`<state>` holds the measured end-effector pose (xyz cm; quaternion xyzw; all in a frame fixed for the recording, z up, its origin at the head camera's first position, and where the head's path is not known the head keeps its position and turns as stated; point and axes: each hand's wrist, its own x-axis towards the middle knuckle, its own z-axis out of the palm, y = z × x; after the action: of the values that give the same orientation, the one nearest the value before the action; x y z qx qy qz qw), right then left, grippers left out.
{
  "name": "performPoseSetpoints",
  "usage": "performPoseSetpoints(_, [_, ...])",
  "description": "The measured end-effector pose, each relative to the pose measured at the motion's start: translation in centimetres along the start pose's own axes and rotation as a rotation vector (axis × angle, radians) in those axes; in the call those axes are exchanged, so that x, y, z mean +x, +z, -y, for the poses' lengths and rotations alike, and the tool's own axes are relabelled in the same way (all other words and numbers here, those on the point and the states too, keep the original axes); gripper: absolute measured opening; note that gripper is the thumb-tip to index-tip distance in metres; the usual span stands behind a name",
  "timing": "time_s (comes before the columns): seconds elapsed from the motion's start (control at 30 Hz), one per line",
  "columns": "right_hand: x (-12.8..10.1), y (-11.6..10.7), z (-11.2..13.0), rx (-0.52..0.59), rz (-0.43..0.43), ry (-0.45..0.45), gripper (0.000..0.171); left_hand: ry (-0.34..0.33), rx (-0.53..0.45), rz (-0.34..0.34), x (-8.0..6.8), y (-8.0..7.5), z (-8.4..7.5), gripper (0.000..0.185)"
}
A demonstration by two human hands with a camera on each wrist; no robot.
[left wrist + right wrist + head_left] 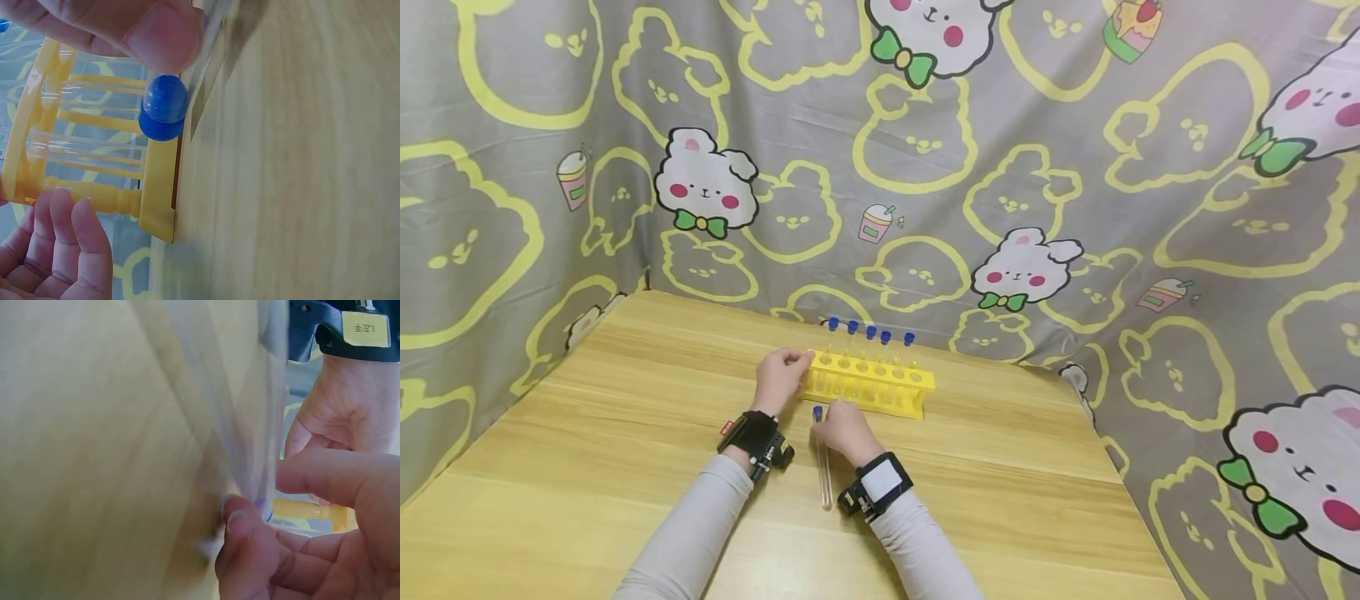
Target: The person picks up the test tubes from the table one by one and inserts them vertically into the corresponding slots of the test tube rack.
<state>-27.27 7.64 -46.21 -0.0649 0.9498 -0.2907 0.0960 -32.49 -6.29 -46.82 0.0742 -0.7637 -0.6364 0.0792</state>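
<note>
A yellow test-tube rack (871, 385) stands on the wooden table (625, 433) and holds several clear tubes with blue caps (870, 332). My left hand (781, 377) grips the rack's left end (156, 200), fingers curled round its frame. My right hand (844, 429) pinches a clear test tube (823, 467) near its blue cap (164, 115); the tube lies close to the table, pointing back toward me. In the right wrist view the tube (250, 425) runs blurred across the frame from my fingertips (240, 525).
A grey cloth printed with yellow bears and white rabbits (925, 167) hangs behind and to both sides of the table. Bare wood stretches to the left and right of the rack and in front of my arms.
</note>
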Motion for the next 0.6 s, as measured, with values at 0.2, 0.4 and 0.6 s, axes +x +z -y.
performPoseSetpoints(0.2, [-0.4, -0.7, -0.5, 0.081, 0.002, -0.010, 0.037, 0.003, 0.004, -0.003, -0.1, 0.0, -0.1, 0.033])
performPoseSetpoints(0.4, [-0.6, -2.2, -1.1, 0.132, -0.116, -0.078, 0.025, 0.015, 0.010, -0.001, 0.0, 0.0, -0.2, 0.034])
performPoseSetpoints(0.6, [-1.1, -3.8, -1.4, 0.158, -0.250, -0.106, 0.017, 0.021, 0.007, 0.002, 0.0, -0.1, -0.1, 0.034])
